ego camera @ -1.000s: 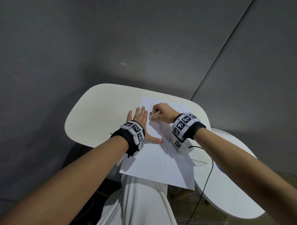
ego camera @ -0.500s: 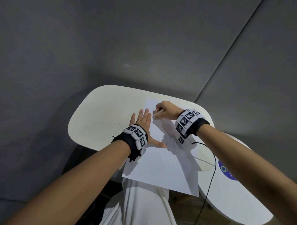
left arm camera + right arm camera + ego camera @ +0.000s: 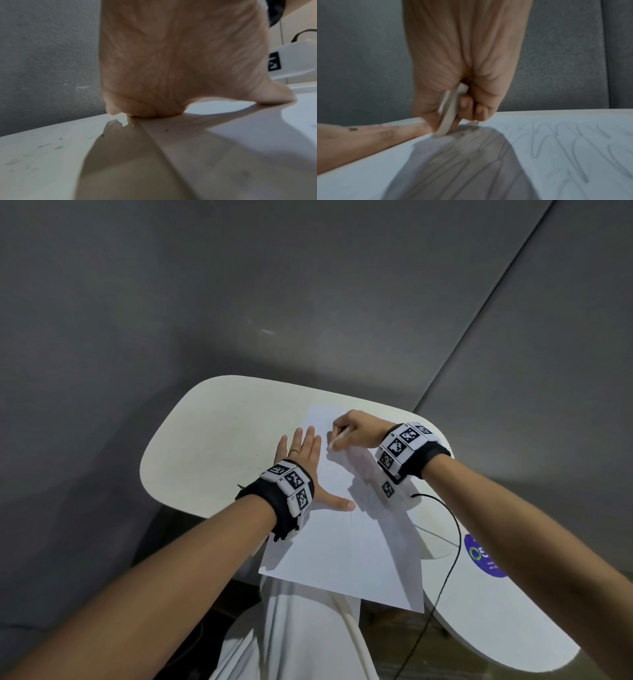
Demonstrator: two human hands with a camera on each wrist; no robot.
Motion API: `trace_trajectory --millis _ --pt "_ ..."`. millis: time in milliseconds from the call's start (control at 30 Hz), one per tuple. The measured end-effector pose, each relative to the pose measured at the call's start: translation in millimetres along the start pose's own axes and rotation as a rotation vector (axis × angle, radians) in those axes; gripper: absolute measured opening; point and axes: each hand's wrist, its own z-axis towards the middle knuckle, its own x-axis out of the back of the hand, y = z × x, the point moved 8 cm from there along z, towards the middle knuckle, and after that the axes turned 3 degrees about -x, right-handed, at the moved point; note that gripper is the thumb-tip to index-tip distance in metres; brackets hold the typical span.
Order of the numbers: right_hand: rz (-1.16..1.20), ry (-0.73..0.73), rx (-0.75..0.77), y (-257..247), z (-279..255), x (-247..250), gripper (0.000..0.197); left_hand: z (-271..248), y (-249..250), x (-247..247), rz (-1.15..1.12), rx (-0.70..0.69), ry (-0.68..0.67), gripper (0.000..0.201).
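- Head view: your left hand [image 3: 301, 451] lies flat with the fingers straight and the thumb spread, pressing the paper [image 3: 342, 542] onto the table [image 3: 205, 440]. Your right hand [image 3: 358, 429] is curled round the eraser [image 3: 337, 440], whose tip meets the sheet near its far edge, just beside your left fingers.
- The near part of the paper overhangs the table edge above your lap, with nothing under it. If your left palm eases off, a hard stroke could drag or buckle the whole sheet.
- The cable [image 3: 452, 542] runs close to the sheet's right edge, below your right forearm. A wide sweep of that arm could snag it.
- Left wrist view: your left hand [image 3: 171, 60] bears down right at the paper's [image 3: 240, 148] left edge, partly on bare table [image 3: 42, 148]. You hold only the margin, so the sheet may pivot about your palm. It may also crease between palm and eraser if you rub toward that hand.
- Right wrist view: your right hand [image 3: 462, 60] grips the eraser [image 3: 448, 112] tightly in its closed fingers. It is a thin slab, tilted so that only its lower end touches the paper [image 3: 565, 175], among the pencil marks [image 3: 573, 142].
- Pressing on that narrow end could wrinkle or tear the sheet, or smear the marks rather than lift them. A slab this thin might also bend or snap.
- This view is blurred, so you cannot tell from it how much has come off.
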Motion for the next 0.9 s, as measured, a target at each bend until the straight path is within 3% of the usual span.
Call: trace_trajectory --millis 100,233,267,400,533,700,833,900 --pt "0.054 0.179 -0.008 2 1 10 0.016 -1 0 0 -0.009 0.006 0.003 0.14" --pt "0.012 -0.02 0.028 -2 -13 -13 0.015 -3 -1 0 -0.006 0.005 -0.006 0.139" --pt "0.013 -0.006 0.025 -3 -13 -12 0.015 -3 -2 0 -0.004 0.009 -0.008 0.139" --pt "0.034 0.191 0.008 0 -10 5 0.017 -2 -1 -1 0.006 0.022 -0.004 0.14" --pt "0.013 -0.051 0.025 1 -24 -17 0.022 -2 -2 -2 -0.007 0.016 -0.001 0.141" --pt "0.091 0.203 0.011 5 -24 3 0.012 0 -3 -2 -0.01 0.024 -0.009 0.143" --pt "-0.038 -0.1 0.058 1 -36 -26 0.021 -1 -2 -1 -0.004 0.019 -0.001 0.142" --pt "-0.013 -0.048 0.057 3 -36 -19 0.013 -1 -2 -1 0.001 0.015 -0.004 0.142"
